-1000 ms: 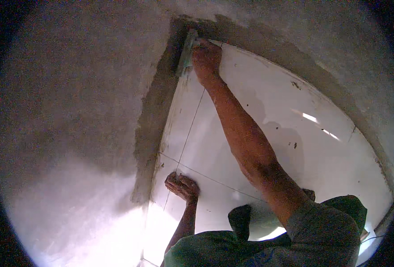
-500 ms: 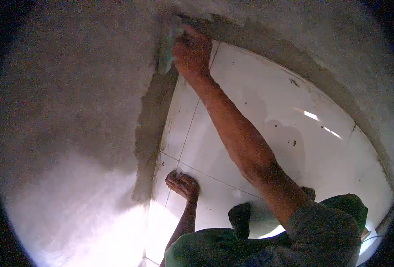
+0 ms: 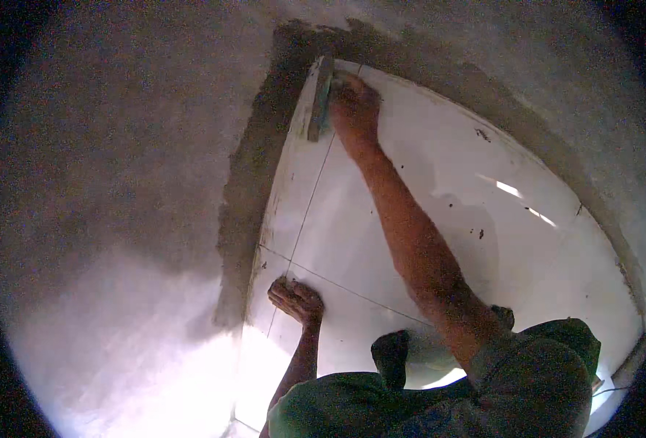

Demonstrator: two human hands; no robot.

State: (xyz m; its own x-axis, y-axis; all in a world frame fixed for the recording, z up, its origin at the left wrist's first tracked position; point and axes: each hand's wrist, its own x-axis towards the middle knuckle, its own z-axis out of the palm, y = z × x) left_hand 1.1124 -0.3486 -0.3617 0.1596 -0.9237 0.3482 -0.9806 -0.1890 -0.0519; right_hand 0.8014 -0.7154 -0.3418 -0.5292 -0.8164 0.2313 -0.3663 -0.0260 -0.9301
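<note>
My right hand (image 3: 357, 109) reaches to the far corner, its fingers wrapped round the grip of a hand float (image 3: 321, 98). The float's narrow greyish-green plate stands edge-on to the view, over the white tiles (image 3: 425, 241) just inside the wall's foot; the grip is mostly hidden by the hand. My left hand (image 3: 296, 301) rests on the tiles near a crossing of joint lines, fingers curled in. Whether anything lies in that palm cannot be seen. A damp, darker band of mortar (image 3: 257, 153) runs along the base of the left wall, close to the float.
The rough grey left wall (image 3: 133, 168) meets the tiled floor along a curving edge. Another dark mortar band (image 3: 513, 109) follows the far wall. Dark crumbs (image 3: 481, 135) dot the tiles. My knees and shoes (image 3: 391, 359) occupy the near side; a thin cable (image 3: 611, 390) lies at the right.
My right hand has drawn the float off the wall corner, rightward and slightly nearer, over the tile edge. The dark mortar in the corner now shows. My left hand has stayed practically in place.
</note>
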